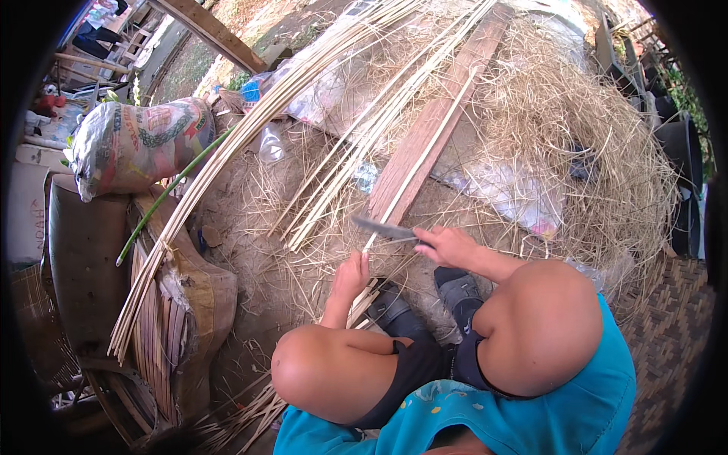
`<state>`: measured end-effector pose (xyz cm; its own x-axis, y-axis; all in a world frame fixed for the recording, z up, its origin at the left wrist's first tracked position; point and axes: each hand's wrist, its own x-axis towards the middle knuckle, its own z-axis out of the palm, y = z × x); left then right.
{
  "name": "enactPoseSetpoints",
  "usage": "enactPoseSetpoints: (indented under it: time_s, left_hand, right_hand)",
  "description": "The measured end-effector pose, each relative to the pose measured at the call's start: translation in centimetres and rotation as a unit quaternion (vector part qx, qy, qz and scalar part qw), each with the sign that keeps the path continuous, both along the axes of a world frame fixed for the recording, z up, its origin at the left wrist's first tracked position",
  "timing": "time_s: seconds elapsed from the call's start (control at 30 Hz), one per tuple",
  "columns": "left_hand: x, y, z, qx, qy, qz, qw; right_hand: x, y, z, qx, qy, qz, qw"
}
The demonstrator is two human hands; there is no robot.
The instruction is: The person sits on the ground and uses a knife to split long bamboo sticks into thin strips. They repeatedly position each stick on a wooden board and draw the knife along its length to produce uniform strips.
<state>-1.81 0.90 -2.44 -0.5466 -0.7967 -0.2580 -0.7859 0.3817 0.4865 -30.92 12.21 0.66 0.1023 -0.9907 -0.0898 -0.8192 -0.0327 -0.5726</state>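
My right hand point(449, 249) is closed around the handle of a knife point(381, 229). Its blade points left and lies across a long pale bamboo strip point(409, 183). Between the fingers of my left hand point(351, 274) is the near end of that strip, just below the blade. The strip stretches away along a brown wooden plank point(413, 155) on the ground. More cut strips point(361, 305) pass beside my left hand, near my shoe, partly hidden by my arm and leg.
Long pale strips point(371, 155) lie left of the plank, with another long bundle point(220, 163) farther left. Curly shavings point(607, 129) heap up on the right. A stuffed sack point(152, 140) and a green stalk point(171, 189) are at left; a woven mat point(667, 326) lies at right.
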Motion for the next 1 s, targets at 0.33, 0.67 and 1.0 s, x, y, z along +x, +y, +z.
enactPoseSetpoints:
  time_s: [0.33,0.67,1.0]
  left_hand:
    - [3.2,0.1,0.7,0.046,0.027,-0.010,0.999]
    - [4.8,0.2,-0.5,0.129,0.054,0.026,0.990]
    - [13.3,3.1,2.4,0.194,-0.042,0.092,0.976]
  right_hand:
    - [-17.9,-4.8,0.1,0.022,0.007,-0.376,0.926]
    - [-9.0,-3.1,-1.5,-0.008,0.007,-0.207,0.978]
    - [-22.5,-5.0,-1.2,-0.012,0.087,-0.391,0.916]
